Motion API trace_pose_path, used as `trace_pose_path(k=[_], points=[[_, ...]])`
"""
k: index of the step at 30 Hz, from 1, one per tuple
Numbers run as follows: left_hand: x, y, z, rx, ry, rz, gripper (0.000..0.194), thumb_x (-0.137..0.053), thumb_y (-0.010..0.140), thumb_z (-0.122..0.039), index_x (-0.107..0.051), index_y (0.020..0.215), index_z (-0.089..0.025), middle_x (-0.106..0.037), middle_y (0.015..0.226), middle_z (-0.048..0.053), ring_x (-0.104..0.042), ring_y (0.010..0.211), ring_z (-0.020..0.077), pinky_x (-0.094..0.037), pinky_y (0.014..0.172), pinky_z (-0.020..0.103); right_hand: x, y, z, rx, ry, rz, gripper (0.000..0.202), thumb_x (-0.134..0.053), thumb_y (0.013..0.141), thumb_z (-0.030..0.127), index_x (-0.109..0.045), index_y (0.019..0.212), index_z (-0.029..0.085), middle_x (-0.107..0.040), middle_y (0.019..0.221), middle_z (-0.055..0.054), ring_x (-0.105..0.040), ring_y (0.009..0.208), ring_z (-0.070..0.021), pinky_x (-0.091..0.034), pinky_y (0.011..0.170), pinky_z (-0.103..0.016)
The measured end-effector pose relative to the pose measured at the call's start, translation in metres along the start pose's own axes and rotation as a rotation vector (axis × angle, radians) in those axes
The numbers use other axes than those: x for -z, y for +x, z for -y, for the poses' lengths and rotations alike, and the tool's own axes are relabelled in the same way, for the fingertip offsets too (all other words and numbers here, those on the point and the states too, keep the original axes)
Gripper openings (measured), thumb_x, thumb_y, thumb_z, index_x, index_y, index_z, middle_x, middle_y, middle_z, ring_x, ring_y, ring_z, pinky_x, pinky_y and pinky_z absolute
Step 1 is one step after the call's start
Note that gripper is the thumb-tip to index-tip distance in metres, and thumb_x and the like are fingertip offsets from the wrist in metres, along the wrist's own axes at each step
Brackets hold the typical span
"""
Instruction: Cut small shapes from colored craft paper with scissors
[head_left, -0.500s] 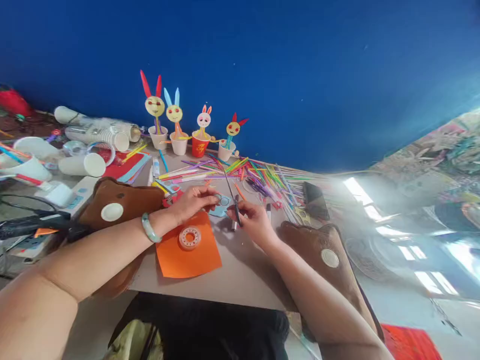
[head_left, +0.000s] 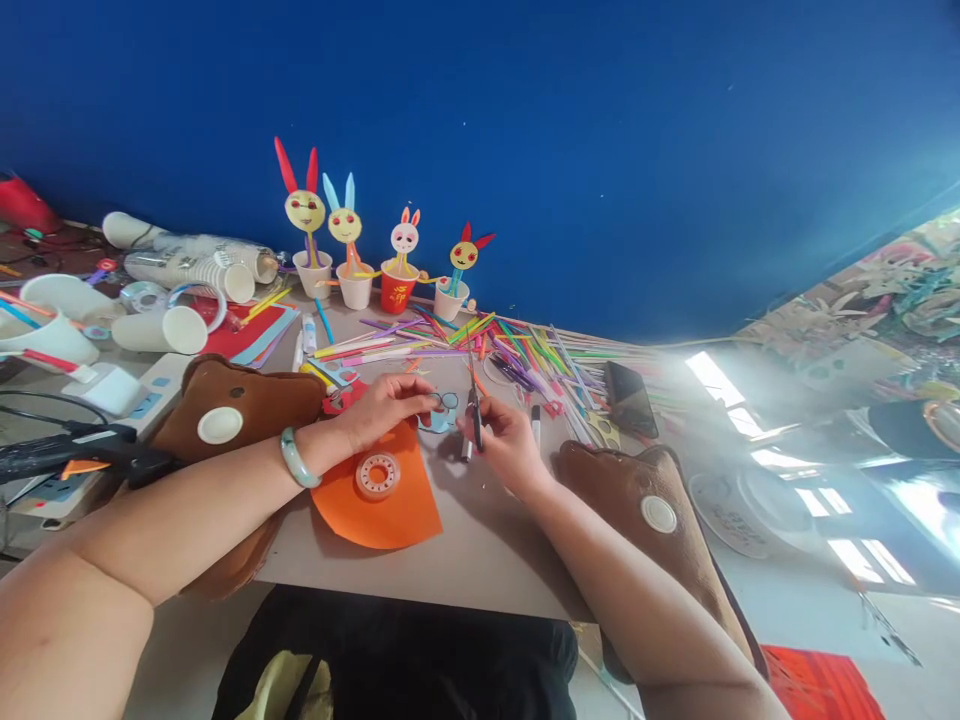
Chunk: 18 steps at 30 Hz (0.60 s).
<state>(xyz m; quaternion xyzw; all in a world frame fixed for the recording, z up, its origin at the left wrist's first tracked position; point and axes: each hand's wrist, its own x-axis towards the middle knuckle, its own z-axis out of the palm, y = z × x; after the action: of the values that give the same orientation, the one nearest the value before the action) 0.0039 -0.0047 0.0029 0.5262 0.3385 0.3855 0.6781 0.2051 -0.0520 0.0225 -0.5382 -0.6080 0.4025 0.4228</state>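
My left hand (head_left: 390, 408) pinches a small piece with dark round outlines (head_left: 448, 400), like tiny glasses, between thumb and fingertips. Scissors with dark handles (head_left: 478, 415) are in my right hand (head_left: 511, 445), blades pointing away from me, just right of that piece and apart from it. Light blue paper (head_left: 436, 422) lies beneath the piece. Under my left wrist is an orange sheet (head_left: 405, 518), with a roll of tape (head_left: 377, 475) resting on it. A marker (head_left: 466, 452) lies below the scissors, partly covered by my right hand.
Several rabbit-faced figures in cups, one a red cup (head_left: 397, 290), stand along the blue wall. Colourful sticks (head_left: 517, 355) are scattered before them. Brown cushions (head_left: 251, 395) lie at both sides; a dark phone-like object (head_left: 630, 400) is at right, a glue gun (head_left: 82, 450) at left.
The scissors have turned from slanting left to pointing nearly straight away from me. My left hand keeps its pinch on the small piece. The orange sheet's near edge looks more curved.
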Motion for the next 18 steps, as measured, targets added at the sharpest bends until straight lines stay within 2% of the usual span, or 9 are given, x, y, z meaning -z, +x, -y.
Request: trace_pose_path(k=[2, 5, 8, 12, 18], points=[[0.001, 0.002, -0.004, -0.019, -0.059, -0.094, 0.023, -0.079, 0.075, -0.036, -0.070, 0.083, -0.017, -0.069, 0.073, 0.001, -0.061, 0.064, 0.0106, -0.047, 0.061, 0.023, 0.003, 0.000, 0.003, -0.019, -0.036, 0.028, 0.036, -0.069, 0.076, 0.049, -0.049, 0.069, 0.020, -0.050, 0.064, 0.002, -0.040, 0.058, -0.0110, -0.034, 0.056, -0.025], [0.002, 0.004, -0.010, -0.018, -0.143, -0.246, 0.024, -0.079, 0.072, -0.037, -0.068, 0.081, -0.017, -0.070, 0.078, 0.001, -0.060, 0.063, 0.0096, -0.046, 0.057, 0.022, 0.008, 0.002, 0.007, 0.000, -0.209, 0.061, 0.038, -0.068, 0.076, 0.052, -0.048, 0.068, 0.020, -0.050, 0.064, 0.002, -0.042, 0.062, -0.0123, -0.035, 0.059, -0.026], [0.003, 0.003, -0.016, -0.015, -0.151, -0.329, 0.028, -0.079, 0.072, -0.041, -0.067, 0.080, -0.017, -0.070, 0.078, 0.002, -0.058, 0.060, 0.0090, -0.043, 0.050, 0.020, 0.010, 0.004, 0.007, 0.035, -0.384, 0.057, 0.040, -0.069, 0.074, 0.051, -0.045, 0.065, 0.021, -0.048, 0.061, 0.003, -0.038, 0.060, -0.0116, -0.033, 0.058, -0.026], [0.001, 0.001, -0.021, -0.022, -0.115, -0.349, 0.030, -0.077, 0.073, -0.044, -0.067, 0.082, -0.017, -0.072, 0.083, 0.004, -0.060, 0.061, 0.0093, -0.044, 0.049, 0.019, 0.009, 0.004, 0.004, -0.014, -0.495, 0.129, 0.043, -0.068, 0.072, 0.055, -0.043, 0.061, 0.021, -0.046, 0.058, 0.004, -0.034, 0.056, -0.0107, -0.028, 0.053, -0.026], [0.000, -0.001, -0.018, -0.020, -0.147, -0.289, 0.028, -0.076, 0.074, -0.042, -0.067, 0.082, -0.017, -0.073, 0.084, 0.005, -0.063, 0.064, 0.0125, -0.051, 0.053, 0.024, 0.007, 0.002, 0.008, -0.140, -0.450, 0.283, 0.047, -0.066, 0.072, 0.058, -0.041, 0.059, 0.021, -0.037, 0.055, 0.006, -0.030, 0.056, -0.0098, -0.024, 0.051, -0.026]])
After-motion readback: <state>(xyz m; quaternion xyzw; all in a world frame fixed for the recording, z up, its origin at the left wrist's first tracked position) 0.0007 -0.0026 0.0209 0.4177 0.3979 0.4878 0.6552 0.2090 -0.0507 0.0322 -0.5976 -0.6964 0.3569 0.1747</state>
